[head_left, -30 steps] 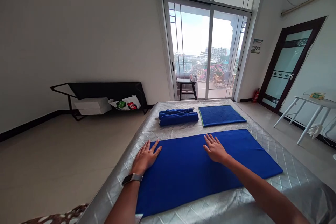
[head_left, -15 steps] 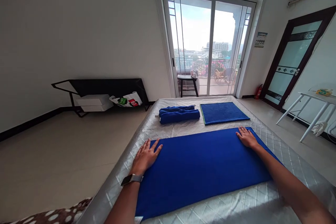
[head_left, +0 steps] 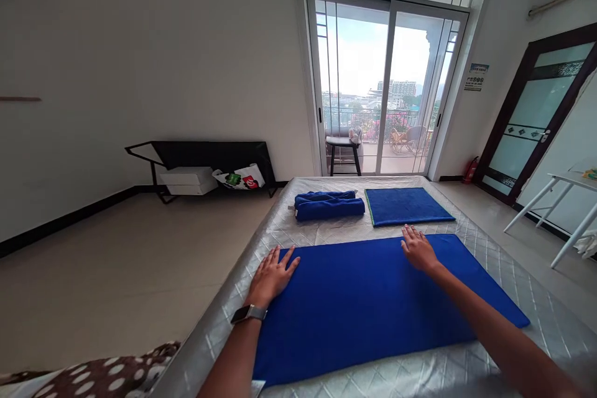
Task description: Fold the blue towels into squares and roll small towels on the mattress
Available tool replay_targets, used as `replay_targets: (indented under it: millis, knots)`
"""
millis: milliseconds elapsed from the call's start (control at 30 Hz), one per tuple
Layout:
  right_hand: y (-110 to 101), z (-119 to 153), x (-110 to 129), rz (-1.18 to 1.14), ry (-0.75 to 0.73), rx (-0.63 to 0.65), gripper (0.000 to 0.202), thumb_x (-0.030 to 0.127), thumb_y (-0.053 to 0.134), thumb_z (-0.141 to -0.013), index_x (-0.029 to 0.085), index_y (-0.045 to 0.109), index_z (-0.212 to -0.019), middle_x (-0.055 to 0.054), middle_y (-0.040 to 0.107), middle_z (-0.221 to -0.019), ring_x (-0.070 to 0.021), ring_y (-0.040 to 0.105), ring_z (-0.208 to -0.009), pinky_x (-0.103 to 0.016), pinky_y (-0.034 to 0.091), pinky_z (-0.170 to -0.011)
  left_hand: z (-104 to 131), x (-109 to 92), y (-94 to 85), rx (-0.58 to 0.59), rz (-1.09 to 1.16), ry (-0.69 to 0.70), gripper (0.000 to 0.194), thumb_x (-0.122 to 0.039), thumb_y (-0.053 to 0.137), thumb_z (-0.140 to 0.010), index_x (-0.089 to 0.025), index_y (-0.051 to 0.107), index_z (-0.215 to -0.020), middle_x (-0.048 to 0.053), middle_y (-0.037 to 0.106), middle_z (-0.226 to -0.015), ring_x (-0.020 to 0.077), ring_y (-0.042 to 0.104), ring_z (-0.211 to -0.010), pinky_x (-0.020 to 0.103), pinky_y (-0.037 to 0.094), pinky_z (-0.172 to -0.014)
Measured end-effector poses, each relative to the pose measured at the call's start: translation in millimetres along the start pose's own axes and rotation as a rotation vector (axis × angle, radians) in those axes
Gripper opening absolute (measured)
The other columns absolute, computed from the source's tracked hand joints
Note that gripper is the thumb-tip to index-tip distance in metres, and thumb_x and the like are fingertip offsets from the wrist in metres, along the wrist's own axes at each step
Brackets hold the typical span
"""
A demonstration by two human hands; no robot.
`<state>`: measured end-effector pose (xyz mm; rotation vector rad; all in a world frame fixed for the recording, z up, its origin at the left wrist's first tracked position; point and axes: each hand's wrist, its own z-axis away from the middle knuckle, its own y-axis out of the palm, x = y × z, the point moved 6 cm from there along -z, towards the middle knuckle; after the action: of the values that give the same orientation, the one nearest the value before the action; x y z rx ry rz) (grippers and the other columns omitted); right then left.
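Observation:
A blue towel [head_left: 364, 305] lies spread flat across the mattress in front of me, a small white tag showing at its near left corner. My left hand [head_left: 272, 273], fingers spread, rests on the towel's far left corner; a watch is on that wrist. Over the towel's far edge, right of the middle, is my right hand [head_left: 418, 249], its fingers stretched out and holding nothing; whether it touches the cloth I cannot tell. Beyond the spread towel lie rolled blue towels [head_left: 329, 206] and, to their right, a flat blue towel with a green edge [head_left: 409, 206].
The silver quilted mattress [head_left: 494, 261] bears all the towels. A black folding frame [head_left: 209, 152] with white boxes [head_left: 186, 180] stands at the left wall. Sliding glass doors [head_left: 385, 87] are ahead, a white table [head_left: 571, 180] to the right. Brown dotted cloth [head_left: 107, 376] lies at lower left.
My right hand has moved left along the towel's far edge, away from the far right corner. My left hand has stayed at its corner. The camera view has shifted slightly left.

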<state>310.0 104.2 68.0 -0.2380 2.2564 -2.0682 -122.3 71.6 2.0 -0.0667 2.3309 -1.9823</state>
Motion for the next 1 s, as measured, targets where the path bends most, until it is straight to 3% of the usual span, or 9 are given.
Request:
replay_targets:
  millis: [100,167,233,333,400,500,800,900,1000]
  knots:
    - [9,3,97,-0.122,-0.224,0.065,0.061,0.041,0.024,-0.101,0.013,0.033,-0.155,-0.007,0.028,-0.162,-0.0201,0.019,-0.151,-0.039,0.016,-0.122,1,1,1.1,0.001,0.001,-0.005,0.061,-0.053,0.025,-0.101,-0.025,0.031,-0.155,0.013,0.033,-0.161,0.0285,0.030,-0.148,0.046,0.026,-0.118]
    - [17,5,147,-0.181,-0.339,0.091,0.061,0.043,0.024,-0.102,0.015,0.033,-0.155,-0.007,0.029,-0.162,-0.0205,0.019,-0.151,-0.039,0.016,-0.123,1,1,0.4,0.007,-0.001,-0.001,0.060,-0.051,0.026,-0.101,-0.025,0.030,-0.155,0.013,0.032,-0.161,0.0275,0.029,-0.149,0.045,0.025,-0.119]
    - [26,7,179,-0.213,-0.400,0.110,0.060,0.043,0.024,-0.102,0.017,0.033,-0.155,-0.006,0.030,-0.162,-0.0213,0.020,-0.151,-0.040,0.016,-0.123,2,-1,-1.5,0.011,-0.003,0.002,0.060,-0.050,0.027,-0.101,-0.024,0.030,-0.155,0.013,0.033,-0.161,0.0276,0.029,-0.149,0.045,0.026,-0.119]
    - [33,6,188,-0.229,-0.406,0.130,0.061,0.044,0.023,-0.102,0.018,0.030,-0.156,-0.005,0.028,-0.162,-0.0213,0.018,-0.151,-0.042,0.015,-0.123,3,-3,-4.4,0.018,0.000,-0.001,0.060,-0.049,0.029,-0.101,-0.024,0.032,-0.155,0.014,0.033,-0.160,0.0294,0.029,-0.148,0.047,0.026,-0.118]
    - [34,6,172,-0.223,-0.379,0.143,0.062,0.047,0.021,-0.102,0.019,0.028,-0.157,-0.005,0.027,-0.163,-0.0203,0.016,-0.152,-0.042,0.014,-0.123,3,-4,-5.5,0.015,0.004,-0.002,0.059,-0.048,0.029,-0.101,-0.024,0.032,-0.155,0.014,0.034,-0.160,0.0302,0.029,-0.148,0.048,0.027,-0.118]
    - [32,5,120,-0.183,-0.285,0.170,0.066,0.051,0.019,-0.102,0.016,0.025,-0.158,-0.005,0.025,-0.163,-0.0191,0.014,-0.152,-0.040,0.011,-0.123,3,-4,-5.3,0.006,0.001,-0.003,0.059,-0.048,0.027,-0.102,-0.024,0.031,-0.155,0.014,0.034,-0.160,0.0294,0.029,-0.148,0.047,0.026,-0.118]
    - [19,14,-125,0.010,0.226,0.118,0.065,0.043,0.017,-0.101,0.011,0.028,-0.156,-0.009,0.025,-0.163,-0.0202,0.019,-0.151,-0.039,0.016,-0.123,2,2,0.7,0.031,-0.017,0.017,0.056,-0.047,0.033,-0.100,-0.027,0.038,-0.152,0.010,0.033,-0.161,0.0290,0.027,-0.149,0.045,0.029,-0.117]
    - [17,16,-166,0.015,0.293,0.105,0.065,0.042,0.015,-0.101,0.010,0.029,-0.156,-0.011,0.025,-0.163,-0.0221,0.022,-0.150,-0.042,0.019,-0.122,1,4,2.3,0.029,-0.030,0.017,0.058,-0.046,0.033,-0.099,-0.025,0.036,-0.153,0.012,0.034,-0.161,0.0291,0.030,-0.148,0.046,0.030,-0.117]
    - [14,17,-174,0.040,0.338,0.105,0.063,0.039,0.018,-0.101,0.009,0.032,-0.155,-0.012,0.031,-0.160,-0.0221,0.025,-0.149,-0.041,0.021,-0.121,0,3,2.3,0.007,-0.040,0.023,0.060,-0.046,0.029,-0.100,-0.022,0.034,-0.154,0.014,0.034,-0.160,0.0291,0.032,-0.147,0.045,0.029,-0.117]
